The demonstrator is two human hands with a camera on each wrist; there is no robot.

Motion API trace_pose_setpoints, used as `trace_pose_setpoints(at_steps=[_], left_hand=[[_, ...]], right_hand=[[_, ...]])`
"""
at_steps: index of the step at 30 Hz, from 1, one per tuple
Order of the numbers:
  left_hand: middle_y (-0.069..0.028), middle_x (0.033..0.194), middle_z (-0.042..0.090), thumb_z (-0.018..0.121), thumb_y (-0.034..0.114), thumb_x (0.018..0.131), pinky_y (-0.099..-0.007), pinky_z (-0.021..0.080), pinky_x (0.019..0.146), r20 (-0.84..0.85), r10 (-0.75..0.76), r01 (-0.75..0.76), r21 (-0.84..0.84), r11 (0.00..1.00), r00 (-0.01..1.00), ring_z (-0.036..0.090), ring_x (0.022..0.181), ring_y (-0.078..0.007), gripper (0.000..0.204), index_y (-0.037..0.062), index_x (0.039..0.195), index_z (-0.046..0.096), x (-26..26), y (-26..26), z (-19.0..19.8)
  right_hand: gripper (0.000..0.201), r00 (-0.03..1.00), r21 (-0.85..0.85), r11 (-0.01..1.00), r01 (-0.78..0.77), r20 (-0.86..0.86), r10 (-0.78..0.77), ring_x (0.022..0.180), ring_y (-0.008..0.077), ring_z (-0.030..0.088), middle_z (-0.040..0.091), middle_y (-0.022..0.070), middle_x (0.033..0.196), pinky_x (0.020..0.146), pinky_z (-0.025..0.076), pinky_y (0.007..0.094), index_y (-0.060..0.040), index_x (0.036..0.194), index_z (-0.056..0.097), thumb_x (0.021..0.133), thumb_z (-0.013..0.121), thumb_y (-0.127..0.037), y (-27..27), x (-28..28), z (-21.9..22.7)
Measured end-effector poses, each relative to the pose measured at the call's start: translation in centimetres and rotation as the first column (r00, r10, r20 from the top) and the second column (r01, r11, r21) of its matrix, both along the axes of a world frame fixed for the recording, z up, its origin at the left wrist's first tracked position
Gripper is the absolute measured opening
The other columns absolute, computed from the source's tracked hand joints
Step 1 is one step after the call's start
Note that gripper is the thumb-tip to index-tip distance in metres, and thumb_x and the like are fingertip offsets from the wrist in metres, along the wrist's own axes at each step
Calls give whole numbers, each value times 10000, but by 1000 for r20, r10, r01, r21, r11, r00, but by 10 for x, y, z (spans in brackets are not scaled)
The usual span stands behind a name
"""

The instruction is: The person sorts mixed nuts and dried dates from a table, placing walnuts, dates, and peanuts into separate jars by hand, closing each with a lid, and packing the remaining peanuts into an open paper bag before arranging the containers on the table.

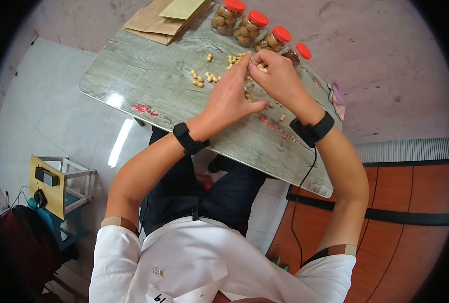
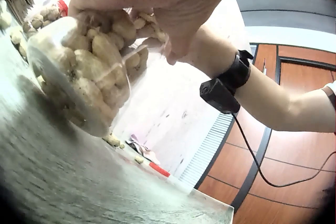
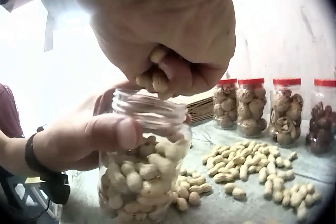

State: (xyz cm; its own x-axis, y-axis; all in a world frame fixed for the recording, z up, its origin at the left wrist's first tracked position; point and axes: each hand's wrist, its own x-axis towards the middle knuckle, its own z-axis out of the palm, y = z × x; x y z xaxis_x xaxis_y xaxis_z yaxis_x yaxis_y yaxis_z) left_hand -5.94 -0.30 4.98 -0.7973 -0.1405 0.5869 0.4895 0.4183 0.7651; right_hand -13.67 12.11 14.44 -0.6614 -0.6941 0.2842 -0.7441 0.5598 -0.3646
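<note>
My left hand (image 1: 228, 95) grips a clear jar (image 3: 139, 187) around its upper part, thumb along the near side. Peanuts in their shells fill the jar up to near its shoulder, and its threaded mouth has no lid. Directly over that mouth, my right hand (image 1: 280, 76) holds a few peanuts (image 3: 157, 81) in curled fingers, some peeking out below. In the left wrist view the jar's base (image 2: 100, 121) tilts toward the camera, close over the table. From the head view the hands hide most of the jar.
Loose peanuts (image 3: 244, 161) lie in a pile beside the jar. Behind them stand several red-lidded jars (image 1: 249, 30), mostly of walnuts, one with darker contents (image 3: 321, 127). Brown paper bags (image 1: 156, 22) lie at the table's far left corner, a pinkish cloth (image 1: 338, 101) at its right edge.
</note>
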Motion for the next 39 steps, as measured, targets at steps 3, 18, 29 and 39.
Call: trace_pose_setpoints(at_steps=[3, 18, 29, 39], left_hand=[[-258, 1305, 613, 931, 304, 657, -453, 532, 965, -1, -20, 20, 90, 996, 1000, 615, 1174, -402, 1180, -50, 1573, 278, -1, 2, 0], [-253, 1222, 632, 917, 248, 654, -435, 539, 940, 59, -38, 30, 137, 990, 998, 641, 1125, -382, 1195, -45, 1594, 240, 3, 0, -4], [-176, 1352, 595, 961, 181, 691, -380, 516, 1041, -29, -100, 104, 167, 981, 995, 624, 1225, -274, 1186, 53, 1627, 244, 32, -8, -21], [-183, 1378, 586, 958, 160, 705, -379, 507, 1058, -54, -103, 111, 182, 977, 993, 605, 1261, -266, 1123, 36, 1599, 290, 31, -3, -25]], right_hand=[[197, 998, -91, 996, 22, -58, -28, 853, 388, 679, 682, 188, 894, 752, 536, 458, -3, 891, 663, 884, 696, -197, -4, 4, -10], [187, 999, -368, 929, 46, 20, -42, 779, 335, 682, 679, 163, 872, 703, 532, 415, -14, 979, 661, 1004, 585, -183, -1, 20, -21], [969, 956, 117, 952, 285, -108, -273, 1496, 436, 311, 305, 333, 1586, 1236, 265, 484, 88, 1560, 267, 946, 682, -536, 140, -8, -107], [1109, 940, 122, 932, 342, -32, -341, 1530, 488, 193, 217, 340, 1620, 1254, 225, 518, 79, 1578, 210, 863, 762, -564, 106, -16, -140]])
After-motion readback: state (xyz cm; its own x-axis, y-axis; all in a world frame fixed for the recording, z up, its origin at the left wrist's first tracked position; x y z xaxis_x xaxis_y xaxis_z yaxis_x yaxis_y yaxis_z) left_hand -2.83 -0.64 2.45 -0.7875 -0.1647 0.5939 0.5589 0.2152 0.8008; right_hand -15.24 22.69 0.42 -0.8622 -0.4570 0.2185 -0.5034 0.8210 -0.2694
